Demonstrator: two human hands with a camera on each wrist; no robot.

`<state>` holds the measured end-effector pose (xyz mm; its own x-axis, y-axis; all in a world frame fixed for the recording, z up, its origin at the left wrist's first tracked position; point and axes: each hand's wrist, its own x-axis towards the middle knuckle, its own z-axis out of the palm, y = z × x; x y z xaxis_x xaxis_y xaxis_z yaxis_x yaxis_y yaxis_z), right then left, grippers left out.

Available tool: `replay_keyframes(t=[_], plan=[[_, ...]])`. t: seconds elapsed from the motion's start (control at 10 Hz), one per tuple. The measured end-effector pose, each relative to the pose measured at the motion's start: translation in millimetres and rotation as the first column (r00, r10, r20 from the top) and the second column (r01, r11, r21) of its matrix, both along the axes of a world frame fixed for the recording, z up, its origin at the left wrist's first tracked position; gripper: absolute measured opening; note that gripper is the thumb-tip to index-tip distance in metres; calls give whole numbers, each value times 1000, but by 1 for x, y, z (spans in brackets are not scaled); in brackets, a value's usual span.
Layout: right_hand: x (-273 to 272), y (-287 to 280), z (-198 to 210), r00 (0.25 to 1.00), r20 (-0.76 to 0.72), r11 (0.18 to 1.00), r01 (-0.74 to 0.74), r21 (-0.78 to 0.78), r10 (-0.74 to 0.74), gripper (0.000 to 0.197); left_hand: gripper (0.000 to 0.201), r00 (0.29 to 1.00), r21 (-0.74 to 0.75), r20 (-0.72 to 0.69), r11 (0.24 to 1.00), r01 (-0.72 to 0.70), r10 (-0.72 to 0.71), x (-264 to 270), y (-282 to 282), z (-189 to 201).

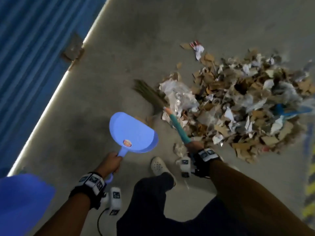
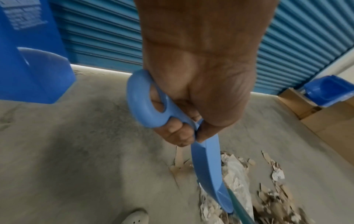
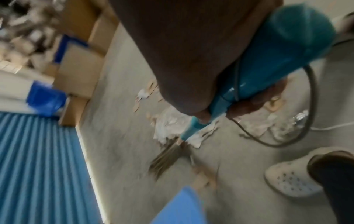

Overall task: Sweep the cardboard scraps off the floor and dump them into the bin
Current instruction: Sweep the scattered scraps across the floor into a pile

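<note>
A big heap of cardboard scraps (image 1: 247, 106) mixed with torn paper and plastic lies on the concrete floor at the right. My left hand (image 1: 110, 163) grips the handle of a light blue dustpan (image 1: 132, 133), held just left of the heap; the same handle (image 2: 153, 109) shows in the left wrist view. My right hand (image 1: 196, 147) grips the teal handle of a broom (image 1: 177, 125), whose straw bristles (image 1: 148, 94) touch the floor at the heap's left edge. A blue bin (image 1: 22, 205) stands at my lower left.
A blue corrugated shutter (image 1: 34, 48) runs along the left. Flat cardboard boxes (image 2: 316, 118) and a second blue bin (image 2: 329, 91) stand by the wall. My white clog (image 1: 158, 166) is between the two hands. A cable (image 3: 298, 121) hangs from the right wrist.
</note>
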<state>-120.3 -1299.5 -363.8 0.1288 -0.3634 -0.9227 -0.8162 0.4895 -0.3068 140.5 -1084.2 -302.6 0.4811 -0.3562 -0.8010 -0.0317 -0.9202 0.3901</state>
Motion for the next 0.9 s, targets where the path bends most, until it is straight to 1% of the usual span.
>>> replay_keyframes(t=[0.1, 0.2, 0.3, 0.4, 0.5, 0.6, 0.7, 0.8, 0.9], plan=[[-68, 24, 8, 981, -196, 985, -37, -166, 4, 39, 26, 996, -3, -76, 999, 44, -44, 5, 0, -4], [-124, 51, 32, 938, -312, 970, 83, -229, -154, 43, 23, 985, -30, -138, 994, 104, -107, -8, -2, 7], [-184, 80, 63, 887, -348, 932, 200, -303, -303, 44, 19, 977, -66, -174, 992, 110, -120, -32, -2, 22], [-236, 110, 103, 885, -292, 893, 242, -381, -364, 34, 20, 970, -105, -184, 984, 143, -161, -62, 2, 41], [-277, 148, 146, 847, -181, 818, 394, -420, -501, 36, 22, 964, -132, -182, 976, 172, -195, -97, 17, 62], [-311, 201, 172, 835, -74, 786, 480, -390, -546, 35, 23, 956, -150, -187, 968, 199, -225, -127, 38, 85], [-334, 257, 201, 833, 34, 751, 514, -416, -552, 42, 21, 941, -177, -151, 944, 277, -304, -150, 52, 108], [-349, 306, 223, 799, 151, 691, 584, -426, -582, 43, 22, 934, -198, -107, 928, 316, -341, -167, 63, 129], [-362, 343, 233, 784, 150, 669, 598, -441, -603, 43, 20, 917, -209, -87, 907, 365, -388, -180, 68, 144]])
